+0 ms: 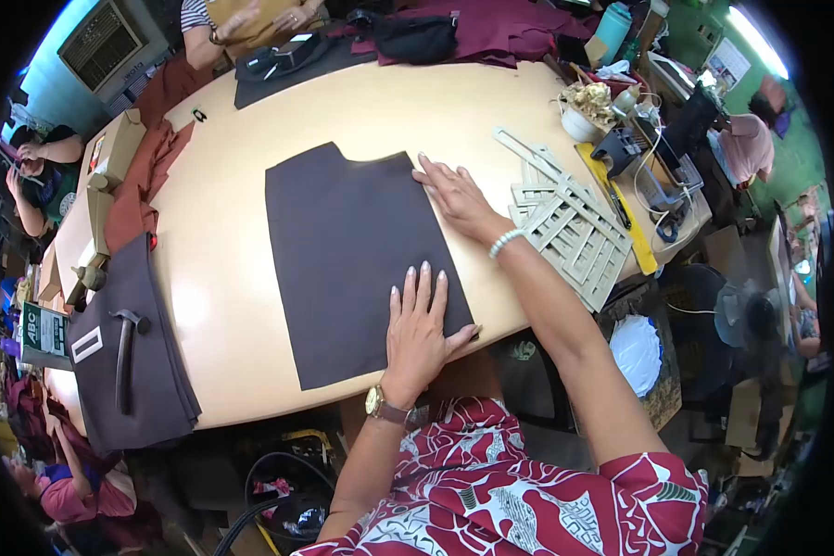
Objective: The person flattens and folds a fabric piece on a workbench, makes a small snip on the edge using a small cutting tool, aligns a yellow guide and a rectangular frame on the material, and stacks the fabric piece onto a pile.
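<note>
At your far left, a hammer (123, 375) lies on a dark cloth stack (164, 371); both rest well apart from your work, so leave them there. In the middle of the table (218, 213), the dark fabric panel (343, 250) lies flat, its notched end away from you and its near end by the table edge. Your left hand (417, 334) rests open on its lower right part, fingers spread; press evenly through the palm so the cloth doesn't skid. Your right hand (461, 204) is open too, fingers stretched to the upper right corner; whether they pinch the edge, you can't tell. Stroke lightly outward there, without pulling the side askew. Just right of that hand lie the slotted templates (574, 232); mind your forearm beside them.
</note>
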`<state>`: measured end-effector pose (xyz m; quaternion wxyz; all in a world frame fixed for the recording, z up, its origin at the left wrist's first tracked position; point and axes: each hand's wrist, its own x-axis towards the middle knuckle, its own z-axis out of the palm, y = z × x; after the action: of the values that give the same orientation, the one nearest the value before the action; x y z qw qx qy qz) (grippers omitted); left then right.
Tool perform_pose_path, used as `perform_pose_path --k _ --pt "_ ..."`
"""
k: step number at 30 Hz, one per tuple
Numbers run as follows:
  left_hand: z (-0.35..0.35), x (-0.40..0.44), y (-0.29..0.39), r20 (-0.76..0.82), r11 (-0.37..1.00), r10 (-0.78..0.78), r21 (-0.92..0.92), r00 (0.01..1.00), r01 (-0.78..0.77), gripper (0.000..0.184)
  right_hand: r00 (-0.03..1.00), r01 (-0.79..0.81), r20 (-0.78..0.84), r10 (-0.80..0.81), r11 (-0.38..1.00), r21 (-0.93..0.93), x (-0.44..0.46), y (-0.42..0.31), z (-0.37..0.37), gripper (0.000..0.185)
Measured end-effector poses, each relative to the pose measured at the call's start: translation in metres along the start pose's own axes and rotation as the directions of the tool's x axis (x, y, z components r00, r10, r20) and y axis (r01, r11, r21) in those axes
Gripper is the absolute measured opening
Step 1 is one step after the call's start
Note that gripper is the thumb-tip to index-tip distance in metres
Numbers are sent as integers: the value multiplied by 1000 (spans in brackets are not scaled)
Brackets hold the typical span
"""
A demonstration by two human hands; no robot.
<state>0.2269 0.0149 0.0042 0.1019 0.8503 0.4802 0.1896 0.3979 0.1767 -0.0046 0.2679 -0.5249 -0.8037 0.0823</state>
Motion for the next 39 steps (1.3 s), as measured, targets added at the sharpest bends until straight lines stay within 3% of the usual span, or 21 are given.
perform_pose_path --k 8,11,13,15,17,19,21,22,24,25,26,27,28,29,30,31,33,35,39 --pt "-1 -8 8 -13 1000 -29 11 1000 29 76 996 12 -89 -21 995 -103 33 17 25 58" --pt "-27 -28 21 75 999 -30 -10 997 31 72 998 -55 -5 55 996 -63 11 -18 8 63" --pt "-49 -35 26 125 1000 -14 -6 992 15 60 997 -69 25 72 990 -125 -7 -34 5 66" --pt "-66 -19 21 231 986 -59 -137 971 92 48 997 -63 -51 56 987 -149 -19 -38 16 70" --pt "-68 14 9 163 966 -142 -193 976 173 35 993 -112 -54 109 992 -60 -19 -41 13 73" --pt "-37 47 -14 -210 993 -36 -118 977 12 28 990 -134 -29 135 990 34 -15 -43 10 75" --pt "-2 70 -42 -257 1000 5 16 967 -1 24 990 -143 23 141 983 116 -10 -39 3 75" --pt "1 78 -44 -279 997 26 83 960 -3 23 987 -154 -1 158 965 212 -11 -36 -7 70" --pt "-2 84 -43 -219 995 -47 75 975 64 19 954 -209 -209 214 977 44 -16 -18 -33 56" --pt "-4 86 -41 -186 992 -90 71 979 104 18 885 -42 -465 -24 990 -131 -22 28 -27 38" --pt "-4 89 -42 -178 992 -89 77 980 104 16 876 -208 -472 99 961 -185 -34 42 -55 24" --pt "-5 95 -45 -173 990 -96 87 980 112 15 784 -392 -558 272 914 -105 -53 53 -82 16" --pt "-6 101 -49 -170 987 -108 99 980 126 13 783 -528 -502 367 819 -224 -73 88 -98 11" --pt "-5 107 -55 -194 991 -119 38 974 129 14 809 -550 -514 284 673 -494 -95 124 -111 11" --pt "-1 115 -63 -220 991 -135 -20 966 134 14 727 -685 -507 463 536 -493 -109 137 -125 16" --pt "-2 122 -71 -245 987 -155 -75 957 140 15 572 -813 -572 588 497 -303 -120 146 -134 21" --pt "-7 133 -79 -273 984 -177 -43 946 172 21 517 -852 -576 633 446 -274 -137 147 -145 20" --pt "-6 142 -90 -305 976 -218 -72 927 206 25 523 -852 -524 672 432 -297 -140 160 -152 19" --pt "-26 163 -96 11 934 -351 -72 936 351 30 508 -857 -547 665 453 -245 -136 156 -156 18"
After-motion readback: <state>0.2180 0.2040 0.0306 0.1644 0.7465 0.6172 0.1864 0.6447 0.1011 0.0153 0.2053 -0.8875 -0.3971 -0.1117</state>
